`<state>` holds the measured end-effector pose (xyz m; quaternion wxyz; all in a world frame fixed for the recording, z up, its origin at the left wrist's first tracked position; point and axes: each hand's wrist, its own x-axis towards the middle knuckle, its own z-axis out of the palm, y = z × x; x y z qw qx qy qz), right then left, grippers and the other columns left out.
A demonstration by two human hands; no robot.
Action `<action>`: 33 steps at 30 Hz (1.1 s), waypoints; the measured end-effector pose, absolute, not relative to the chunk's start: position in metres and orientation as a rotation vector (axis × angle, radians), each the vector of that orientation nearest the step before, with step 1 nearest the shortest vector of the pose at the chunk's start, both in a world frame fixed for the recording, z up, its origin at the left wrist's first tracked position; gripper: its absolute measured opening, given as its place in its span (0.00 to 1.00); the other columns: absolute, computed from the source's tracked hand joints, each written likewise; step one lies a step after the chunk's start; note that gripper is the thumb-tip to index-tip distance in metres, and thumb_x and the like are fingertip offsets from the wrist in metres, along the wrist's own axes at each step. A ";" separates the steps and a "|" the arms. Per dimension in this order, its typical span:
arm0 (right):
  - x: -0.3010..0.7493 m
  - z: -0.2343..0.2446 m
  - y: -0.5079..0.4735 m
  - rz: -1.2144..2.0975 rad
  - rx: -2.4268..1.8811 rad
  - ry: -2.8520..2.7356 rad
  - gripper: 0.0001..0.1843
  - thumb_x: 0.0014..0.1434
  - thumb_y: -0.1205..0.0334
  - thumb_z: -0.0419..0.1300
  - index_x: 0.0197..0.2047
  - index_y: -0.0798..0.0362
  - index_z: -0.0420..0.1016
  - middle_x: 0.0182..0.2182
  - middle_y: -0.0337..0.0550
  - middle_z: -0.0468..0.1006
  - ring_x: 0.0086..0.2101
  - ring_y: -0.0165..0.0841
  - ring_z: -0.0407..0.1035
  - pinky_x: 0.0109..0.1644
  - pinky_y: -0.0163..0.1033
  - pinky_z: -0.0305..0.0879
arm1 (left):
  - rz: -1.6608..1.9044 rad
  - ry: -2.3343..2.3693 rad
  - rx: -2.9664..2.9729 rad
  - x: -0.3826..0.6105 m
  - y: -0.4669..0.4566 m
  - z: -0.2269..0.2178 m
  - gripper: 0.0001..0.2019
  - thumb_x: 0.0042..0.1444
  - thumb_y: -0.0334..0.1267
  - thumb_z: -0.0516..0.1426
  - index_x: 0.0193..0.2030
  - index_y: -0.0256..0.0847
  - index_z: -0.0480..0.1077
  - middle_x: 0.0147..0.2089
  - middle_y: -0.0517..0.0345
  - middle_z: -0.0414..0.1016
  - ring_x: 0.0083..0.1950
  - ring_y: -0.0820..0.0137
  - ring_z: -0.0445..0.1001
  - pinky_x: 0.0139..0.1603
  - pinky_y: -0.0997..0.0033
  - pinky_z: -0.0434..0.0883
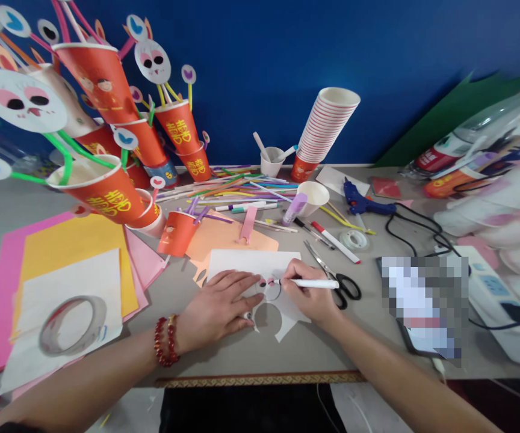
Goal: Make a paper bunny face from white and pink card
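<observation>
My left hand [221,304] lies flat with fingers spread on a white paper sheet [251,264] that has round pieces cut out of it. A red bead bracelet sits on that wrist. My right hand [307,294] grips a white marker pen [309,283], whose tip touches a small round face drawing [271,287] on the paper, right beside my left fingertips. Black-handled scissors [336,279] lie just right of my right hand.
Orange paper cups with bunny faces and straws [106,120] crowd the left back. A cup stack [325,129], loose straws [242,186], a blue glue gun [363,203], a tape roll [73,325], coloured paper [74,246] and a phone [422,307] surround the work spot.
</observation>
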<state>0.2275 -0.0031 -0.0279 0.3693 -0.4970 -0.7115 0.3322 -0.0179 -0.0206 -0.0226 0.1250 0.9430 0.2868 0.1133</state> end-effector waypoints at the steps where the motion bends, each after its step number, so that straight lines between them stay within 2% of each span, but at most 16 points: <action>1: 0.228 -0.028 -0.003 0.853 -1.281 -1.838 0.09 0.54 0.67 0.55 0.24 0.50 0.63 0.17 0.33 0.65 0.20 0.28 0.59 0.25 0.33 0.54 | 0.330 0.835 2.751 -0.018 -0.021 -0.023 0.22 0.66 0.48 0.52 0.63 0.45 0.64 0.71 0.50 0.57 0.69 0.58 0.57 0.66 0.51 0.57; 33: 0.226 -0.026 -0.003 0.802 -1.265 -1.814 0.09 0.52 0.69 0.54 0.22 0.51 0.61 0.16 0.32 0.63 0.19 0.26 0.57 0.23 0.31 0.52 | 0.319 0.839 2.745 -0.018 -0.021 -0.022 0.22 0.66 0.49 0.52 0.63 0.45 0.64 0.71 0.50 0.58 0.68 0.57 0.57 0.66 0.51 0.58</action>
